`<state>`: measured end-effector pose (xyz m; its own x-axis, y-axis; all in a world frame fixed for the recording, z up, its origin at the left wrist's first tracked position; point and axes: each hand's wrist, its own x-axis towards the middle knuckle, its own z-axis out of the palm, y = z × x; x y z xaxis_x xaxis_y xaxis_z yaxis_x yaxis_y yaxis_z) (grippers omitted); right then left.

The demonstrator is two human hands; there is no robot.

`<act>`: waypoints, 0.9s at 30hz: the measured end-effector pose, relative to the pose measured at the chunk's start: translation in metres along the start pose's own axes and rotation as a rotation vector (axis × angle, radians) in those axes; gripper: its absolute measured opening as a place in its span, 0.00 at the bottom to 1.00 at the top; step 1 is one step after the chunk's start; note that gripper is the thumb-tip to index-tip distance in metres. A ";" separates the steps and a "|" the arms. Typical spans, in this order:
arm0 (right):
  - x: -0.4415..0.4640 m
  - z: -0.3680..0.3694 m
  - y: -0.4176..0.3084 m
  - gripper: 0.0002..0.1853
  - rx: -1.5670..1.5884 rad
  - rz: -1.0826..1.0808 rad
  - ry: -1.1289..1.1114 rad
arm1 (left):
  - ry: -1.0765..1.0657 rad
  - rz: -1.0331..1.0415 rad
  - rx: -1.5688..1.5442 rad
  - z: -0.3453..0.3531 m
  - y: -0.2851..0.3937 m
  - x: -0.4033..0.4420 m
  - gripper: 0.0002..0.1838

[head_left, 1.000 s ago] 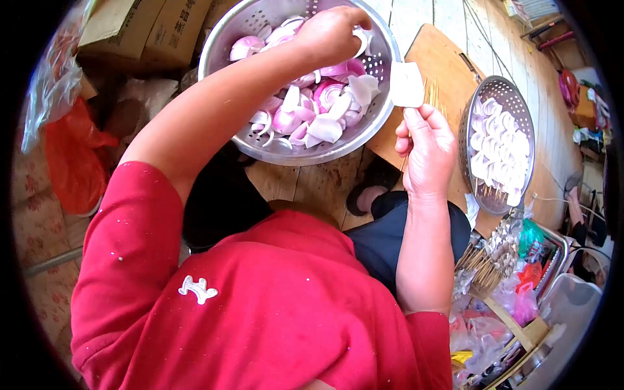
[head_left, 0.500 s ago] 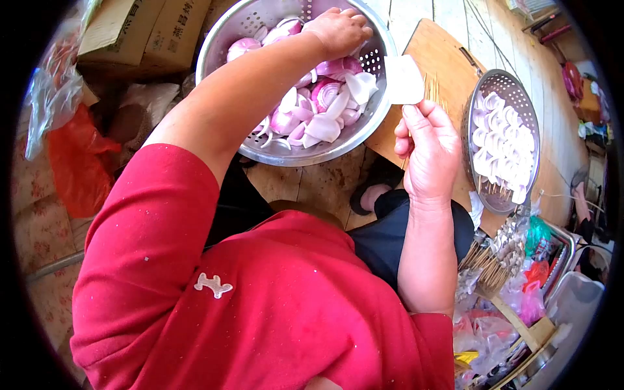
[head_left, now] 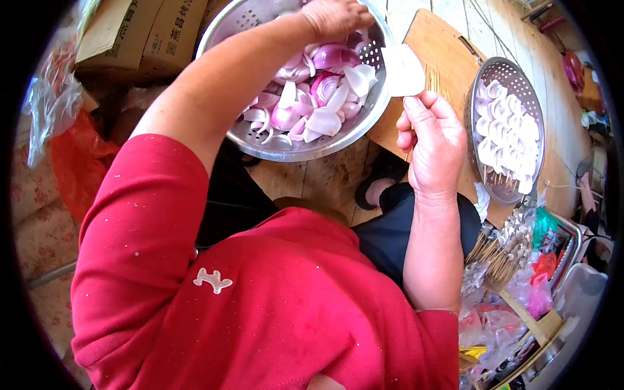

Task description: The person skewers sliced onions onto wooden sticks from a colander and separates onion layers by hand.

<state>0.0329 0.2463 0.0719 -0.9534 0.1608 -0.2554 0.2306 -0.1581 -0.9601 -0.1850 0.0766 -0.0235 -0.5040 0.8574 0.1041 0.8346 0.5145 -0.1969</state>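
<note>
My left hand [head_left: 337, 18] reaches over the far side of a perforated metal colander [head_left: 276, 155], back of the hand up. Its fingers curl downward, and their tips are hidden. Cut purple onions [head_left: 335, 57] and loose pale layers fill the colander below it. Right of the rim, my right hand [head_left: 434, 140] is closed, thumb against fingers, on the lower edge of a broad white onion piece [head_left: 403, 70]. A thin stick seems to show below those fingers, but the grip covers most of it.
Bamboo skewers [head_left: 434, 81] lie on a wooden board [head_left: 426, 39]. A second colander [head_left: 518, 70] holds skewered onion pieces [head_left: 507, 136]. More sticks [head_left: 491, 257] and plastic bags are at lower right. A cardboard box [head_left: 123, 36] and red bag [head_left: 81, 162] stand left.
My left hand has shifted slightly up toward the colander's far rim, as the whole view moved a little. My right hand keeps the onion piece at about the same place.
</note>
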 end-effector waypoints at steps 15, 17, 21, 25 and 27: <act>-0.022 0.012 0.011 0.08 -0.116 0.147 -0.303 | 0.749 -1.301 -1.954 -0.094 0.017 -0.106 0.15; -0.024 0.013 0.014 0.07 -0.109 0.137 -0.328 | 0.757 -1.300 -1.984 -0.096 0.015 -0.116 0.15; -0.026 0.014 0.018 0.07 -0.102 0.115 -0.358 | 0.814 -1.264 -1.997 -0.100 0.017 -0.123 0.15; -0.024 0.017 0.022 0.07 -0.113 0.112 -0.363 | 0.866 -1.235 -1.970 -0.100 0.019 -0.122 0.12; -0.022 0.018 0.023 0.06 -0.124 0.111 -0.364 | 0.831 -1.298 -2.003 -0.099 0.016 -0.122 0.16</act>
<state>0.0556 0.2220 0.0573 -0.9231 -0.2095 -0.3226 0.3363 -0.0324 -0.9412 -0.0879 -0.0186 0.0569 -0.9280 -0.1245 -0.3512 -0.2589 -0.4624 0.8480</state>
